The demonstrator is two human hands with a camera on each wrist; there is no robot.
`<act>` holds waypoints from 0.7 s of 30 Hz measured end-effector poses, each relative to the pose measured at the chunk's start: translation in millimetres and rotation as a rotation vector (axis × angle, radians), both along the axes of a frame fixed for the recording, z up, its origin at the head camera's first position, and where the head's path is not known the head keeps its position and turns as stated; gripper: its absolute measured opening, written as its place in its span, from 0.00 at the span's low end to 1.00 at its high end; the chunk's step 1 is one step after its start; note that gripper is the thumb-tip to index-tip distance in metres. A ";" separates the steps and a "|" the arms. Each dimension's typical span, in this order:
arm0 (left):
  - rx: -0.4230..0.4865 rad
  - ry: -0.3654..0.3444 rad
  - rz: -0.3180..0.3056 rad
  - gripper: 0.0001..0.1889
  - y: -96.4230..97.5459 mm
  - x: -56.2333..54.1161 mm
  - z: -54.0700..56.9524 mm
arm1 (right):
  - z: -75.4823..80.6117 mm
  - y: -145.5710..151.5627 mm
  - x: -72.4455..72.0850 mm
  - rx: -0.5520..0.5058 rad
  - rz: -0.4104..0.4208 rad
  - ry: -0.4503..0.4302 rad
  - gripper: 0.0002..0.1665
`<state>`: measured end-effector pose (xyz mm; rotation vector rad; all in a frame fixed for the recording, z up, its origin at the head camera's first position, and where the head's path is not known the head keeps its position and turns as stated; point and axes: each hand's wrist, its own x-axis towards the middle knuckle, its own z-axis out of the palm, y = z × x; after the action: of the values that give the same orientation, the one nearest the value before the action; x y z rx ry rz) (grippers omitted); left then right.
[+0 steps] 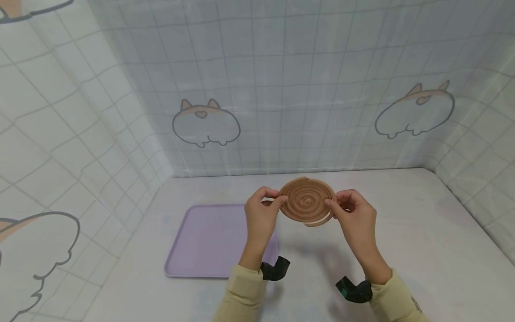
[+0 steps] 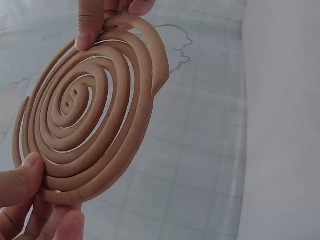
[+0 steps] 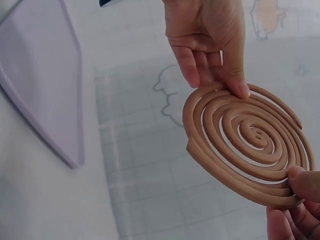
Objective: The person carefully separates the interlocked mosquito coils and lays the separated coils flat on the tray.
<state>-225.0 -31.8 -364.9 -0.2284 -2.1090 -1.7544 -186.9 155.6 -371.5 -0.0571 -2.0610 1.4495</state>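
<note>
A brown mosquito coil [image 1: 307,200], made of two nested spirals, is held up above the white table between both hands. My left hand [image 1: 262,219] pinches its left edge, thumb on the face and fingers behind. On the opposite edge my right hand [image 1: 356,220] pinches it the same way. In the left wrist view the coil [image 2: 90,115] shows narrow gaps between its rings, and one thick outer end stands slightly off the rest. The right wrist view shows the coil [image 3: 250,145] tilted, with a thumb on each side of its face.
A light purple tray [image 1: 217,241] lies on the white table [image 1: 418,232], left of the coil and partly behind the left forearm. Tiled-pattern sheeting with cartoon animals [image 1: 206,125] rises at the back and sides. Black wrist mounts [image 1: 276,269] sit on both wrists.
</note>
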 end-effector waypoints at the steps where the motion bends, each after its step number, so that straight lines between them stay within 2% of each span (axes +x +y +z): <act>1: 0.002 0.013 0.011 0.08 -0.2 1.3 1.4 | 2.1 -0.8 1.8 0.004 -0.001 0.010 0.11; 4: -0.003 0.044 0.044 0.09 -0.6 5.3 5.5 | 8.4 -3.7 7.2 0.023 -0.010 0.025 0.11; 9: 0.019 0.010 0.063 0.09 -0.4 10.2 11.8 | 16.1 -7.3 13.4 0.060 -0.041 0.051 0.11; 15: 0.031 0.018 0.040 0.09 -1.9 12.9 14.2 | 16.3 -5.8 16.1 0.071 -0.039 0.100 0.11; 21: -0.013 0.024 -0.001 0.10 -3.4 14.6 15.9 | 20.5 -6.2 19.5 0.061 -0.028 0.152 0.11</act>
<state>-210.5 -35.2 -349.0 -0.2527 -2.1037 -1.7303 -167.4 149.4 -351.0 0.0472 -1.9718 1.3310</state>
